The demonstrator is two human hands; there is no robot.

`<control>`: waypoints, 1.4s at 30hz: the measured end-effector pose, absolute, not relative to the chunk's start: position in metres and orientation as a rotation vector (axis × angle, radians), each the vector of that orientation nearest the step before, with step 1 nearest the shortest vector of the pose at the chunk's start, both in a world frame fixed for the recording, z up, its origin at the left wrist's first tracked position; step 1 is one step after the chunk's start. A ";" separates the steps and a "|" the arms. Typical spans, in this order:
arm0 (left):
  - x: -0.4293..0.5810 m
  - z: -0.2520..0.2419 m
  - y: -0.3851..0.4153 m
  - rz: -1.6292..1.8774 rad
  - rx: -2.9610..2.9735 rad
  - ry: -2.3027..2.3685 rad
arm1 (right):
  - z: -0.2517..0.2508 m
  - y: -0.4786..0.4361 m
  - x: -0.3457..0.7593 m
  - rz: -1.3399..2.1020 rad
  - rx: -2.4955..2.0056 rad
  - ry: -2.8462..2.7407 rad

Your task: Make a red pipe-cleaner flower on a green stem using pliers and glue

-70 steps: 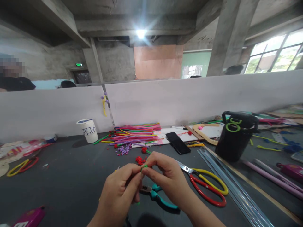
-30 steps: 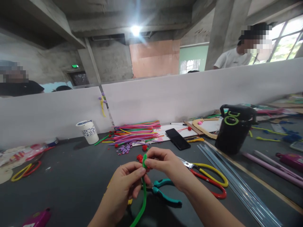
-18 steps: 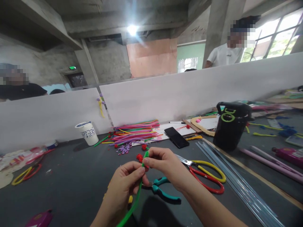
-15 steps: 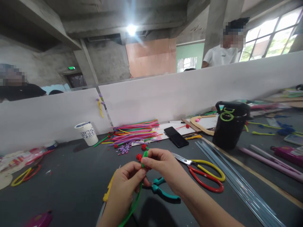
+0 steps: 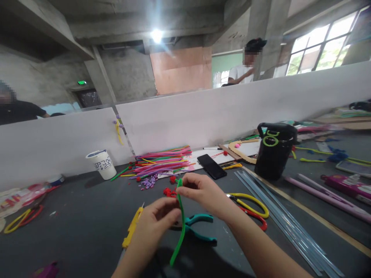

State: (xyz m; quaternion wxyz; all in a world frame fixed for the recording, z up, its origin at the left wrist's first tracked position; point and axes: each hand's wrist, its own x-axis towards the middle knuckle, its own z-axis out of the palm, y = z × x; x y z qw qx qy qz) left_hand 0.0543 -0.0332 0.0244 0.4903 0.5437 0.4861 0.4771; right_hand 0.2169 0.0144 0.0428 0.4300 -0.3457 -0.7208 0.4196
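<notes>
My right hand (image 5: 199, 191) pinches a green pipe cleaner (image 5: 182, 227) near its upper end, and the rest dangles in a loose curve. Close on its left is my left hand (image 5: 158, 222), thumb and index finger apart, with no grip on the strand. Fuzzy red pieces (image 5: 169, 192) show just beyond my fingertips; whether they join the green strand I cannot tell. Teal-handled pliers (image 5: 199, 235) lie beneath my hands, jaws partly hidden. A yellow utility knife (image 5: 133, 227) rests beside my left wrist. Yellow-and-red-handled scissors (image 5: 252, 204) are partly covered by my right forearm.
Bundled coloured pipe cleaners (image 5: 162, 160) lie by the white divider (image 5: 188, 119), near purple bits (image 5: 149, 181) and a phone (image 5: 212, 166). A white cup (image 5: 101, 166) stands left, a black bottle (image 5: 274, 152) right. Clear strips (image 5: 284, 220) cross the right side. People are beyond the divider.
My left fingers have let go of the green pipe cleaner and parted. Its free end now hangs between my hands. The view has shifted slightly right.
</notes>
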 end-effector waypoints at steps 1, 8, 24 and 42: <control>0.052 0.025 -0.033 1.238 1.284 1.200 | 0.043 0.013 0.216 1.046 -0.840 -1.820; 0.055 0.021 -0.035 1.223 0.970 0.946 | 0.035 0.001 0.196 1.005 -0.786 -1.752; 0.047 0.033 -0.033 1.440 0.837 0.960 | 0.019 -0.009 0.183 1.768 -0.721 -1.459; 0.024 0.032 -0.011 1.698 0.445 0.905 | 0.023 -0.015 0.192 1.185 -0.816 -2.193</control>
